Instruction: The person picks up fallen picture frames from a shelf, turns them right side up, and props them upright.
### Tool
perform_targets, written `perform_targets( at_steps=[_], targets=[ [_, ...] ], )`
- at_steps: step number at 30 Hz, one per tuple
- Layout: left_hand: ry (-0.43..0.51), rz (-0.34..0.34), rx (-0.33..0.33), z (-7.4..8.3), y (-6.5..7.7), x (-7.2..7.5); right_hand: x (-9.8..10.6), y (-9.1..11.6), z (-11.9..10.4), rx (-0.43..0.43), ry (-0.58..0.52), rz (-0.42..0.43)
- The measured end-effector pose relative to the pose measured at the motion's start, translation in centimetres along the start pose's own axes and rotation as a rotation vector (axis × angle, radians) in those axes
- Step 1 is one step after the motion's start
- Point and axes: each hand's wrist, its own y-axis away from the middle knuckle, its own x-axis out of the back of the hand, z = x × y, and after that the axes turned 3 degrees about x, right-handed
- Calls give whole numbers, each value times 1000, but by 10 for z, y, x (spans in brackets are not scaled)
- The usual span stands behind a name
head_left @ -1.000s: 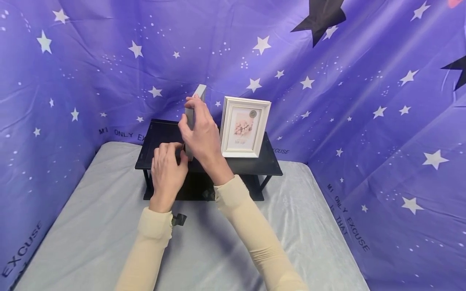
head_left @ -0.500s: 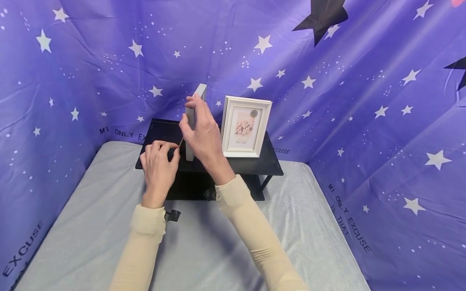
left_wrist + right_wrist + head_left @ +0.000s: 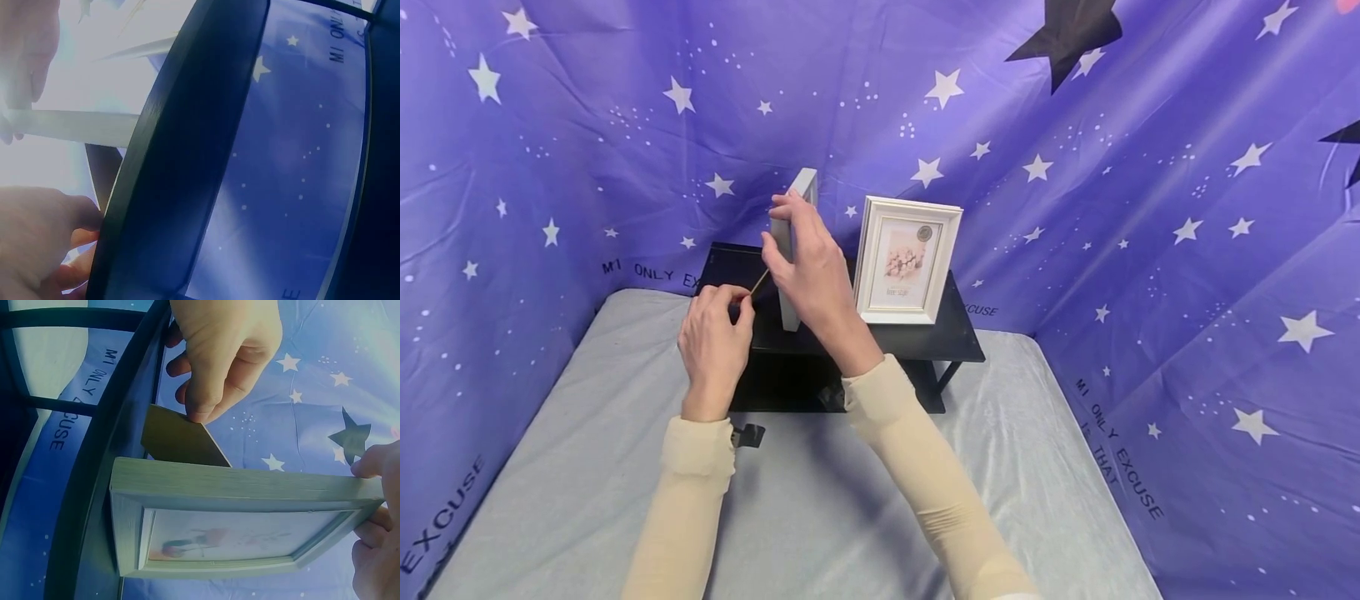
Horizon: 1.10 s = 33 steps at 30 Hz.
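Note:
A grey-white picture frame (image 3: 806,181) stands upright on the black two-tier stand, turned nearly edge-on in the head view. My right hand (image 3: 816,267) grips its upper part, thumb on the near side. Behind the frame a brown support leg (image 3: 178,437) is swung out; in the head view it is a thin slanted line. My left hand (image 3: 718,342) pinches the leg's outer edge between thumb and fingers. The right wrist view shows the left hand (image 3: 228,356) on the leg's corner and the frame's glazed front (image 3: 219,534), with a faint flower print.
A white picture frame (image 3: 898,260) with a flower print stands to the right, another frame edge showing behind it. Both stand on the black shelf's top (image 3: 917,342); its lower tier (image 3: 782,383) is below. Pale cloth (image 3: 820,517) covers the surface; purple star-printed fabric (image 3: 865,75) hangs around.
My left hand has moved left, away from the frame, drawing the support leg outward. The right hand keeps its grip, and the frame's top has shifted slightly left.

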Motion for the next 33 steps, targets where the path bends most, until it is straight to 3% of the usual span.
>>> perform_targets(
  at_steps=[12,33],
  targets=[
    [2,-5,38,-8,-8,7,-10,-5,1,60,-29,-64],
    [39,12,20,-14,-14,10,-25,-12,2,144,-62,-97]
  ],
)
